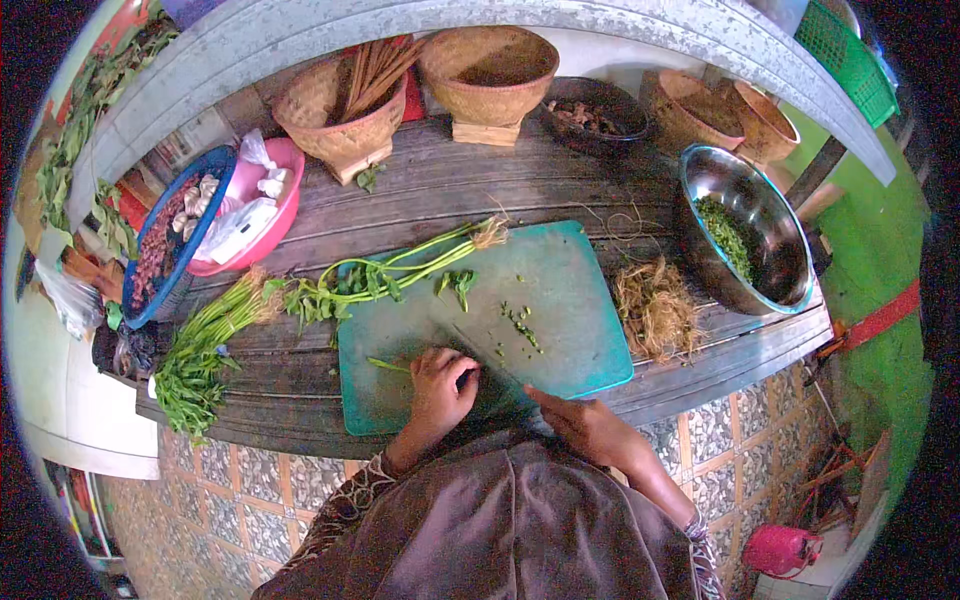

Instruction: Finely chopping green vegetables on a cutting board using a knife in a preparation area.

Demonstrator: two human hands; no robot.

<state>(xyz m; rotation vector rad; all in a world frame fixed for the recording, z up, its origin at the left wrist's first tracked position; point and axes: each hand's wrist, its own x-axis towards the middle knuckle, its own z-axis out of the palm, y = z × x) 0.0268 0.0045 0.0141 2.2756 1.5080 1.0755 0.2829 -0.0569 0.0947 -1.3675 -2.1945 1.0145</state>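
On the teal cutting board point(570, 277), my right hand point(592, 431) grips a knife point(489, 357), whose blade points up and to the left across the board. My left hand point(444, 390) is curled just left of the blade, its fingers over a green stem point(387, 365) that sticks out on their left. Chopped green bits point(521, 327) lie right of the blade. Above them is a small leafy sprig point(459, 286). Long leafy stems with roots point(397, 276) rest across the board's upper left edge.
A bundle of leafy greens point(210, 345) lies left on the slatted wooden table point(420, 184). Right of the board sits a heap of trimmed roots point(656, 309), then a steel bowl point(780, 232) with chopped greens. Woven baskets point(491, 82), a blue basket point(169, 255) and a pink basin point(289, 202) stand around.
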